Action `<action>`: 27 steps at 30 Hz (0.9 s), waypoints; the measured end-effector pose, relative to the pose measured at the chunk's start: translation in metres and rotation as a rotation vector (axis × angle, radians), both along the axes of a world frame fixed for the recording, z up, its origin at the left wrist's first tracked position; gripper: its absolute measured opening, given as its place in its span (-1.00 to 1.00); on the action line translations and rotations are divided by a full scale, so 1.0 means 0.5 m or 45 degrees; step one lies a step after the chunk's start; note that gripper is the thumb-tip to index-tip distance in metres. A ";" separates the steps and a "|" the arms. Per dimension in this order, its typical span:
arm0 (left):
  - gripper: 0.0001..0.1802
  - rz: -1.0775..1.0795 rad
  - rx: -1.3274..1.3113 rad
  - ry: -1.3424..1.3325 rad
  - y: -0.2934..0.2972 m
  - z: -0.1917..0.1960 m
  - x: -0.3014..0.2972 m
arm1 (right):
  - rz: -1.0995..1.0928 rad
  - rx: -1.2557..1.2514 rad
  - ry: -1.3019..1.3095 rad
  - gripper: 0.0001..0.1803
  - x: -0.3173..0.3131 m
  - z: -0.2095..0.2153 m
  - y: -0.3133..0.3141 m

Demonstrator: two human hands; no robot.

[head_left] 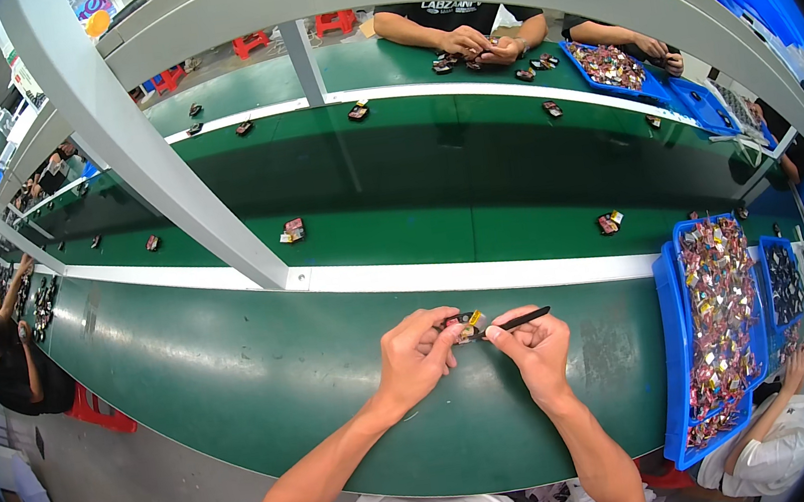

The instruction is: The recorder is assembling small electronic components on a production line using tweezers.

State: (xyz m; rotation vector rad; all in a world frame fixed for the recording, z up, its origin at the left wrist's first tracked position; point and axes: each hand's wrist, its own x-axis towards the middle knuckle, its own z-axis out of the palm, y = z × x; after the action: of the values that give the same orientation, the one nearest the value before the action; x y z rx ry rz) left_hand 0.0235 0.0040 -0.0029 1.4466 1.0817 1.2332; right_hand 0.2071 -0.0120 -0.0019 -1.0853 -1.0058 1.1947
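My left hand [413,358] is closed on a small black part [472,320] with pink and yellow pieces on it, held just above the green worktop. Pinched in my right hand [540,346] is a slim black stick-like tool [527,318]; whether it is tweezers or a pen-shaped tool I cannot tell. The tool's inner end is close to the part, and my right fingertips hide where they meet. Both hands are side by side over the middle of the worktop.
At my right stands a blue tray [673,358] full of small pink-and-silver parts, beside another tray of black parts [784,279]. Beyond a white rail [425,275], a green conveyor belt [400,236] carries scattered parts. A grey post [149,152] rises left. Co-workers sit opposite and on both sides.
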 end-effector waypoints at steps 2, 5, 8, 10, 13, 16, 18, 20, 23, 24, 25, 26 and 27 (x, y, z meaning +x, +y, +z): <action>-0.79 -0.003 0.002 -0.007 0.000 -0.001 -0.001 | 0.014 -0.005 0.018 -0.88 0.000 0.003 0.001; -0.78 -0.052 -0.073 -0.052 0.002 -0.003 -0.004 | 0.034 -0.027 0.067 -0.87 0.003 0.007 0.002; -0.75 -0.130 -0.237 -0.164 0.008 -0.010 -0.013 | 0.075 -0.056 0.081 -0.85 0.004 0.006 0.002; -0.72 -0.244 -0.367 -0.306 0.016 -0.018 -0.020 | 0.029 -0.006 0.106 -0.87 0.000 0.008 0.002; -0.69 -0.292 -0.454 -0.353 0.021 -0.015 -0.025 | 0.040 0.098 -0.062 -0.88 0.008 -0.005 -0.002; -0.68 -0.315 -0.464 -0.351 0.023 -0.009 -0.024 | -0.024 0.227 -0.201 -0.90 0.002 0.006 -0.011; -0.68 -0.321 -0.468 -0.362 0.024 -0.010 -0.025 | -0.054 0.284 -0.278 -0.90 0.000 0.001 -0.012; -0.68 -0.327 -0.471 -0.373 0.024 -0.011 -0.026 | -0.085 0.341 -0.353 -0.91 -0.003 0.001 -0.012; -0.68 -0.320 -0.481 -0.380 0.023 -0.011 -0.027 | -0.125 0.389 -0.427 -0.92 -0.009 0.007 -0.014; -0.69 -0.315 -0.464 -0.385 0.023 -0.012 -0.028 | -0.125 0.386 -0.435 -0.92 -0.010 0.009 -0.013; -0.69 -0.313 -0.448 -0.392 0.023 -0.012 -0.028 | -0.126 0.383 -0.445 -0.92 -0.010 0.010 -0.014; -0.69 -0.313 -0.449 -0.392 0.023 -0.012 -0.028 | -0.126 0.382 -0.445 -0.92 -0.009 0.009 -0.013; -0.70 -0.311 -0.451 -0.399 0.023 -0.011 -0.028 | -0.124 0.398 -0.462 -0.92 -0.007 0.006 -0.012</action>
State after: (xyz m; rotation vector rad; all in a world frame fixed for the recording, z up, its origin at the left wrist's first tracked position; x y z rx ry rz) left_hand 0.0094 0.0153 -0.0082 1.0390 0.8315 0.9938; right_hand 0.2035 -0.0182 0.0012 -1.1051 -1.3515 0.7427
